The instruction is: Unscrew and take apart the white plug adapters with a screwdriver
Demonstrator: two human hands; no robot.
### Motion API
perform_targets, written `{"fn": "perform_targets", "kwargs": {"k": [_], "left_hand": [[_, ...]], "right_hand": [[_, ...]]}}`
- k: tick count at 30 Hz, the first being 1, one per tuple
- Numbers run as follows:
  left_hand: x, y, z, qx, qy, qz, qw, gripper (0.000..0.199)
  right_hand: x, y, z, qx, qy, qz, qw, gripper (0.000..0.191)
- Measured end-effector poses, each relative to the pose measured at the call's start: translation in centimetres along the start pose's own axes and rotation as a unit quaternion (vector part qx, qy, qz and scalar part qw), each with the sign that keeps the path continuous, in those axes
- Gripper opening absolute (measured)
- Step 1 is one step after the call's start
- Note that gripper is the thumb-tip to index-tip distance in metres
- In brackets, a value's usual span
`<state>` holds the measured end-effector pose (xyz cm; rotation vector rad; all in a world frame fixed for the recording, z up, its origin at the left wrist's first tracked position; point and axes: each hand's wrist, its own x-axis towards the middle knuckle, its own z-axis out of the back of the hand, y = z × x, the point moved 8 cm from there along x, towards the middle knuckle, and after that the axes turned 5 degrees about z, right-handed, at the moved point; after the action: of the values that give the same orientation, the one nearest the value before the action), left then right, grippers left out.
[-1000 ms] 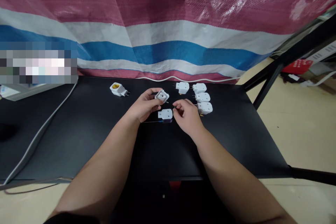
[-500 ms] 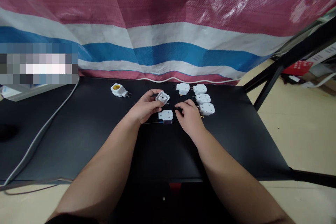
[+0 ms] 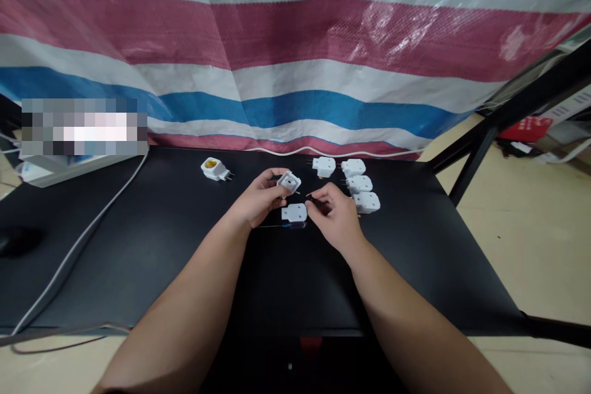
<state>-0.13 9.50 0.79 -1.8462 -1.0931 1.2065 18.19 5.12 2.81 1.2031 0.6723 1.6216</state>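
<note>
My left hand (image 3: 262,198) is closed around a white plug-in lamp holder (image 3: 289,181), its hollow side tilted up and a metal pin poking out to the right. Just to the right, my right hand (image 3: 337,214) pinches a small dark piece (image 3: 317,201), too small and dark to name. Between the hands and slightly nearer to me, a white plug shell (image 3: 294,213) lies flat on the black table. Along its near edge rests a thin screwdriver (image 3: 294,225) with a clear bluish handle, shaft pointing left.
Several white plug-in holders (image 3: 359,183) stand grouped beyond my right hand, another (image 3: 324,165) beside them. One more holder (image 3: 213,168) with a yellowish socket lies back left. A grey cable (image 3: 87,228) crosses the table's left side; a black mouse (image 3: 18,240) sits left. Striped sheeting (image 3: 286,104) hangs behind.
The view has tilted up slightly, so everything sits lower. My right hand has turned a little and now shows the dark piece pinched at its fingertips. My left hand keeps its hold.
</note>
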Motion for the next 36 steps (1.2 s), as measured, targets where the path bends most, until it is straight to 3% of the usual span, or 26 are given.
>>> {"fn": "perform_targets", "kwargs": {"k": [11,18,36], "left_hand": [[0.1,0.2,-0.1,-0.004,0.006,-0.002,1.0,0.052],[0.0,0.3,-0.3,-0.005,0.017,-0.004,1.0,0.051],[-0.1,0.3,-0.5,0.003,0.018,0.003,1.0,0.049]], "right_hand": [[0.6,-0.1,0.1,0.055,-0.014,-0.003,0.998,0.012],[0.3,-1.5,-1.1,0.152,0.024,-0.089,0.984,0.022],[0.5,-1.9,-1.0,0.187,0.002,-0.085,0.979,0.02]]}}
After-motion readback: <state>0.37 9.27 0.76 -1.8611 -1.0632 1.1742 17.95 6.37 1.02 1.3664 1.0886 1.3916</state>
